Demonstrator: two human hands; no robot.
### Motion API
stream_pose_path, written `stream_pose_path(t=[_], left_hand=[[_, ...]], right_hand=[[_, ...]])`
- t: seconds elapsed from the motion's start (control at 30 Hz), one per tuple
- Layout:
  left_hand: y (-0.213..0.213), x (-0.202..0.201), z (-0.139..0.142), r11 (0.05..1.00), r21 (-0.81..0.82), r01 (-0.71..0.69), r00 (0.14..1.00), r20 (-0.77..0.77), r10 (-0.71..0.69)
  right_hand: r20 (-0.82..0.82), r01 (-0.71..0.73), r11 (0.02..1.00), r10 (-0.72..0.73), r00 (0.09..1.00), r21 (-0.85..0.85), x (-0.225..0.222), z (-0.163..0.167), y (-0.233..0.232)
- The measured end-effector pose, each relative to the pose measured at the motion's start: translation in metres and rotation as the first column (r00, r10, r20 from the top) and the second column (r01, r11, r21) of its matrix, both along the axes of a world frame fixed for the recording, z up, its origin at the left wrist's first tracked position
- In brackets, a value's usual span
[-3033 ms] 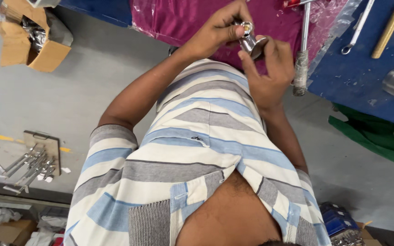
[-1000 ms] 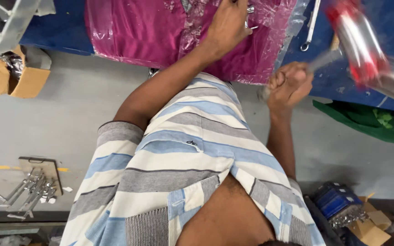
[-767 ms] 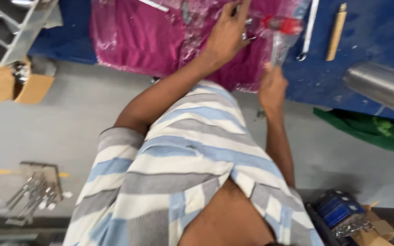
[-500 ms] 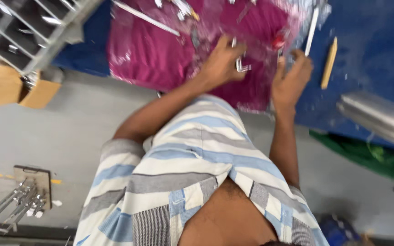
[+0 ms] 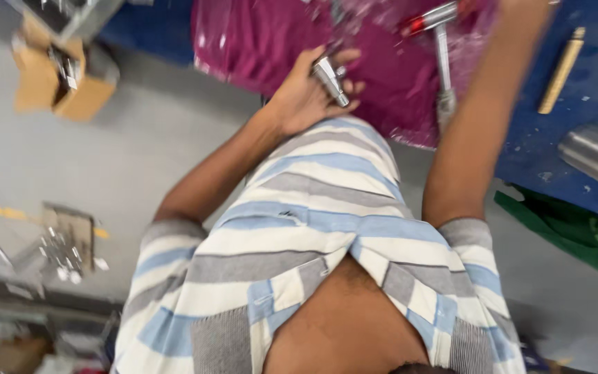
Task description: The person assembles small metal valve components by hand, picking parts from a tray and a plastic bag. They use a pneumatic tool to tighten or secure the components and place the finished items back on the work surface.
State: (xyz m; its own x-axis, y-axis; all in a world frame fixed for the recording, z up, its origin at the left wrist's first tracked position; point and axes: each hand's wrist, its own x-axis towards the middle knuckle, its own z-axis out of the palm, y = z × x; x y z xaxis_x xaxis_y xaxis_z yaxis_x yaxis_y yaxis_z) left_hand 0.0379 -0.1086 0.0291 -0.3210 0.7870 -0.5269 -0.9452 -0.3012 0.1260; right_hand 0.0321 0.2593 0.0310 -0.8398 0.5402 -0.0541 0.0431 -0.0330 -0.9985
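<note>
Two hands are working here, though only one is showing fully. My left hand (image 5: 309, 97) is curling its fingers around a small shiny metal fitting (image 5: 330, 79), gripping it just above the near edge of the magenta plastic sheet (image 5: 257, 41). My right arm (image 5: 472, 131) is reaching far up over the same sheet, and the hand itself is passing out of the top of the view, so I cannot tell whether it is open or closed. Just left of that arm, a hammer with a red-banded metal head (image 5: 441, 41) is lying on the sheet, its handle pointing toward me. The sheet is covering part of a blue table (image 5: 555, 152). Farther right on the table, a wooden-handled tool (image 5: 560, 69) is lying, and beyond it a steel cylinder (image 5: 596, 163) is resting. A green cloth (image 5: 569, 232) is hanging below the table's edge. Far left on the grey floor, a cardboard box (image 5: 57, 83) is holding metal parts, and nearer me loose metal pieces (image 5: 57, 246) are lying scattered, blurred.
</note>
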Motion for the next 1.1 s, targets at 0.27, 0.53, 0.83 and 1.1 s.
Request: stream_pose_path(t=[0.27,0.53,0.83,1.1], left_hand=[[0.042,0.011,-0.026,0.986,-0.133,0.105,0.993,0.076,-0.095],[0.093,0.038,-0.055,0.945,-0.268,0.19,0.968,0.214,-0.134],[0.126,0.053,-0.063,0.908,-0.381,0.173,0.937,0.348,-0.032],[0.124,0.053,-0.051,0.906,-0.382,0.184,0.933,0.358,-0.038]], right_hand=[[-0.34,-0.057,0.92,-0.085,0.936,-0.388,0.068,0.064,-0.02],[-0.711,-0.114,0.993,0.092,0.697,0.017,0.109,0.102,-0.111],[-0.663,-0.12,0.985,0.173,0.728,0.125,0.089,0.095,-0.172],[-0.6,-0.119,0.983,0.181,0.78,0.142,0.08,0.093,-0.179]])
